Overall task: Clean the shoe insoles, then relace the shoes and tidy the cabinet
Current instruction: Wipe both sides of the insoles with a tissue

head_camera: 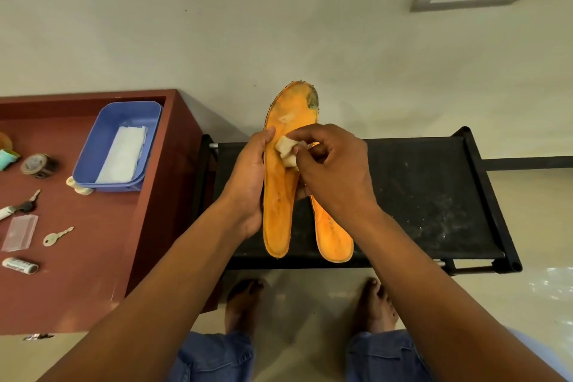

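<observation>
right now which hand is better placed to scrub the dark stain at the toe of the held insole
Right. The right hand already pinches the wipe against the held insole, just below the dark stain. The left hand grips that insole's edge to steady it.

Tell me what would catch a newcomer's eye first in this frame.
The bright orange insole at centre stands out: the left hand holds its edge while the right hand presses a small pale wipe against it, and a dark stain marks its toe. A second orange insole lies under the right hand on the dusty black rack. To the left, a blue tray holding white tissue sits on the red-brown cabinet.
</observation>
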`<state>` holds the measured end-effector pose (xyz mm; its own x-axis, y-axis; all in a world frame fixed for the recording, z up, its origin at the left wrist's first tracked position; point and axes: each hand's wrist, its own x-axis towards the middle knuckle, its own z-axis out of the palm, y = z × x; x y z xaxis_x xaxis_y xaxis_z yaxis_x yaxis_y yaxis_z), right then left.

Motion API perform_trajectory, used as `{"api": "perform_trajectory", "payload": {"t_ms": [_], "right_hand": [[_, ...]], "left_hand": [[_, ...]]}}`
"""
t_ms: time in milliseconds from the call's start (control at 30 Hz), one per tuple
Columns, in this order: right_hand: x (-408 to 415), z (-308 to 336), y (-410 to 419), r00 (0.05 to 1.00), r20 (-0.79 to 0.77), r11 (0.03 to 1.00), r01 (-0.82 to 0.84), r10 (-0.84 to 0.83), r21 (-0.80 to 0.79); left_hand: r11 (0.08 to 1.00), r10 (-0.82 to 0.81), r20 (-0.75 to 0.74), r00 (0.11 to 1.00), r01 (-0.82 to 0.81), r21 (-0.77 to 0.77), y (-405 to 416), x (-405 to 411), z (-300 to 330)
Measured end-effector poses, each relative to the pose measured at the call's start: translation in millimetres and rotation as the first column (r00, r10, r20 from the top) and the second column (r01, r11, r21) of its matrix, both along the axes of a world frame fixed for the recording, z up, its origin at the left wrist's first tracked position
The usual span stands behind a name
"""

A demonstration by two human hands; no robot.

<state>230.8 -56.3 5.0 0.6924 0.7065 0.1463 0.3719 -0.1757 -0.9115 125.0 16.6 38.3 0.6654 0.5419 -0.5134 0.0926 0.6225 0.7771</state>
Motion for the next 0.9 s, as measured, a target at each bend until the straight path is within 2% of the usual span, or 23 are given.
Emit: {"api": "perform_trajectory", "payload": {"t_ms": [233, 433, 567, 900], "right_hand": [[-9.3, 1.4, 1.1, 0.984, 0.080, 0.986, -0.161, 0.158, 0.034], [-13.8, 0.7, 0.1, 0.979, 0.189, 0.997, -0.078, 0.072, 0.020], [-14.5, 1.0, -0.6, 0.979, 0.198, 0.997, -0.052, 0.041, 0.050], [-22.8, -0.9, 0.7, 0.965, 0.223, 0.989, -0.148, 0.140, 0.020]], "left_hand": [[0.997, 0.081, 0.007, 0.997, -0.081, -0.005, 11.0, -1.6, -0.1], [0.998, 0.062, -0.007, 0.998, -0.062, -0.006, 11.1, -1.8, -2.2], [0.999, 0.044, 0.002, 0.999, -0.043, -0.019, 8.5, 0.1, -3.3], [0.995, 0.100, 0.034, 0.994, -0.099, -0.021, 17.9, -2.2, -9.0]]}}
